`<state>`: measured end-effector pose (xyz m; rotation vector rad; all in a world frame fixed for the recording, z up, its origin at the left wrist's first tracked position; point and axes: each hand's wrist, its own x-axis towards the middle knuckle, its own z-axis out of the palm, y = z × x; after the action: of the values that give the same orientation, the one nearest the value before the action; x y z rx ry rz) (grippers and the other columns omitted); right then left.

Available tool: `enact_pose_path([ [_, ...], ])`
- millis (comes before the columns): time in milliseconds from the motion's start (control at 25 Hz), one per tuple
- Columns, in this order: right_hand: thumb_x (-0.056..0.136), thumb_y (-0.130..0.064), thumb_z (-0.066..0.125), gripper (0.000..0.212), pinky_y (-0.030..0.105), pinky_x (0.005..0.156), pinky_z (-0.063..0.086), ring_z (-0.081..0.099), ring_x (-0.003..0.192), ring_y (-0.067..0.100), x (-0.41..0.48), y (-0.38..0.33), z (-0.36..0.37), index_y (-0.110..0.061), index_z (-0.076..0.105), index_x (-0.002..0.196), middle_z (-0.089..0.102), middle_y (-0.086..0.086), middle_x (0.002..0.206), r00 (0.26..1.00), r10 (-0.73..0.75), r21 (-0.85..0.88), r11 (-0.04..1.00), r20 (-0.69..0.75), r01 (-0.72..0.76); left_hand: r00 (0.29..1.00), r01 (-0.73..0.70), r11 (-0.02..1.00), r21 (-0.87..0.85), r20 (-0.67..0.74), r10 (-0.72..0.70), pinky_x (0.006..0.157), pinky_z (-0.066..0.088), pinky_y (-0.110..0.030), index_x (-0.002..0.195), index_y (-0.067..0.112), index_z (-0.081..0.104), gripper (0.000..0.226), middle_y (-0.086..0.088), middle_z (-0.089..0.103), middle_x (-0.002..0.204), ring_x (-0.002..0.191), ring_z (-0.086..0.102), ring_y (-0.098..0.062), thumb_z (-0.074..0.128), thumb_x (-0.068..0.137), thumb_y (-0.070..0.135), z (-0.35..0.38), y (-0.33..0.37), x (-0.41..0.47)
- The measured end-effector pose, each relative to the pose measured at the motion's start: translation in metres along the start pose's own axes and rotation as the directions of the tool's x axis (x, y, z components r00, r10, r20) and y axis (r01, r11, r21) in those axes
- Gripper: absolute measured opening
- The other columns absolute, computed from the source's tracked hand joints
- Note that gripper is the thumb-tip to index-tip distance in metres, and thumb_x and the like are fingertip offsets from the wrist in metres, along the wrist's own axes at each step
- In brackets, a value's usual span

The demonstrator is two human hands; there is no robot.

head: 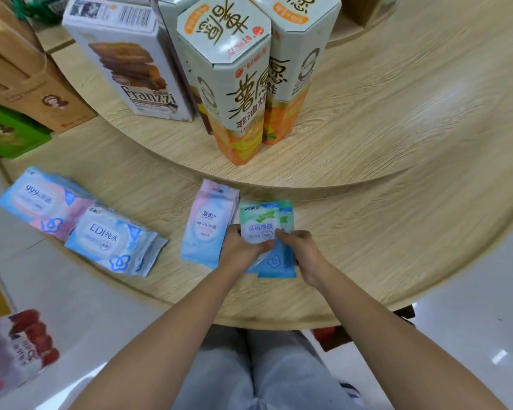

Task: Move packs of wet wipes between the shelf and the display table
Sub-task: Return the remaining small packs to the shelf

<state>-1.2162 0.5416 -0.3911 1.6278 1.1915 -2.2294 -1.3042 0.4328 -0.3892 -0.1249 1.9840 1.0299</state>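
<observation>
A small stack of green-and-blue wet wipe packs point(261, 224) lies on the lower tier of the round wooden display table point(382, 247). My left hand point(240, 250) grips the stack's left edge, thumb across the front. My right hand point(298, 247) grips its right edge. Just to the left lies a pink-and-blue wipes pack point(208, 226), touching my left hand. Farther left sit a large blue EDI wipes pack point(113, 244) and a pink-and-blue 99.9% pack point(42, 202) near the table's rim.
On the raised upper tier stand two tall orange-and-white snack boxes point(237, 93) and a Franzzi biscuit box point(131, 63). Brown and green cartons point(21, 93) stand at the far left. Packaged goods point(15, 350) lie low at the left. The white floor surrounds the table.
</observation>
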Motion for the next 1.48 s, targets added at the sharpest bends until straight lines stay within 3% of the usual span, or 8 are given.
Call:
enact_pose_path([
  [120,0.066,-0.025,0.084,0.071,0.045,0.074,0.059,0.069,0.094,0.039,-0.005,0.004,-0.011,0.010,0.052,0.119,0.067,0.026,0.111,0.999,0.009,0.075,0.997,0.034,-0.011,0.995,0.025,0.970,-0.240,0.098,-0.002,0.081,0.058,-0.038,0.097,0.011,0.063,0.040,-0.012,0.071,0.107,0.093,0.070,-0.023,0.086,0.064,0.010,-0.001,-0.007,-0.011],
  [240,0.081,-0.019,0.073,0.042,0.046,0.081,0.058,0.068,0.094,0.036,-0.020,0.006,-0.021,0.003,0.061,0.115,0.069,0.023,0.109,0.993,0.004,0.103,0.995,0.118,-0.016,0.995,-0.001,0.966,-0.257,0.099,0.027,0.073,0.059,-0.029,0.109,0.006,0.050,0.054,-0.006,0.067,0.108,0.093,0.067,-0.017,0.084,0.067,0.008,-0.006,-0.002,-0.025],
  [320,0.077,-0.022,0.074,0.047,0.050,0.086,0.055,0.066,0.099,0.039,-0.030,0.008,-0.026,0.003,0.062,0.115,0.068,0.023,0.111,0.993,-0.051,0.116,0.993,0.104,0.039,0.988,-0.025,0.963,-0.268,0.138,0.064,0.064,0.056,-0.020,0.112,0.010,0.046,0.054,-0.006,0.064,0.108,0.089,0.066,-0.013,0.081,0.071,0.005,-0.012,0.003,-0.033],
  [480,0.073,-0.026,0.078,0.048,0.054,0.091,0.052,0.065,0.104,0.039,-0.056,0.007,-0.038,-0.003,0.065,0.112,0.069,0.021,0.112,0.986,-0.150,0.149,0.979,0.076,0.138,0.955,-0.080,0.947,-0.312,0.247,0.162,0.084,0.056,-0.032,0.125,0.008,0.047,0.068,-0.009,0.067,0.119,0.105,0.066,-0.021,0.081,0.067,0.018,-0.027,0.013,-0.048],
  [840,0.084,-0.021,0.070,0.024,0.047,0.080,0.058,0.071,0.089,0.031,-0.148,0.041,-0.058,-0.007,0.068,0.104,0.073,0.015,0.100,0.926,-0.259,0.297,0.893,-0.273,0.337,0.904,-0.301,0.952,0.054,0.335,0.267,0.082,0.056,-0.041,0.099,0.026,0.051,0.039,0.002,0.069,0.099,0.088,0.069,-0.015,0.075,0.075,0.044,-0.018,0.032,-0.083],
  [1120,0.083,-0.021,0.072,0.017,0.032,0.058,0.056,0.072,0.072,0.021,-0.222,0.150,-0.025,-0.011,0.067,0.096,0.075,0.008,0.086,0.755,-0.048,0.502,0.720,-0.654,0.480,0.680,-0.525,0.808,0.266,0.703,0.210,0.055,0.051,-0.016,0.109,0.011,0.052,0.036,0.001,0.070,0.094,0.078,0.068,-0.012,0.072,0.083,0.026,0.006,0.033,-0.110],
  [1320,0.080,-0.024,0.076,0.022,0.048,0.080,0.058,0.071,0.077,0.025,-0.275,0.247,0.005,-0.010,0.069,0.095,0.075,0.010,0.088,0.561,0.214,0.574,0.547,-0.800,0.609,0.467,-0.674,0.665,0.320,0.883,0.049,0.066,0.054,-0.024,0.111,0.015,0.052,0.040,-0.001,0.070,0.101,0.085,0.070,-0.013,0.074,0.081,0.029,0.039,-0.005,-0.168],
  [1480,0.081,-0.022,0.074,0.018,0.053,0.084,0.056,0.070,0.083,0.032,-0.320,0.315,0.021,-0.009,0.069,0.093,0.075,0.012,0.090,0.400,0.431,0.562,0.367,-0.809,0.741,0.258,-0.800,0.539,0.263,0.962,-0.086,0.057,0.049,-0.012,0.104,0.018,0.052,0.034,0.006,0.066,0.094,0.070,0.066,0.005,0.075,0.080,0.025,0.073,-0.055,-0.240],
])
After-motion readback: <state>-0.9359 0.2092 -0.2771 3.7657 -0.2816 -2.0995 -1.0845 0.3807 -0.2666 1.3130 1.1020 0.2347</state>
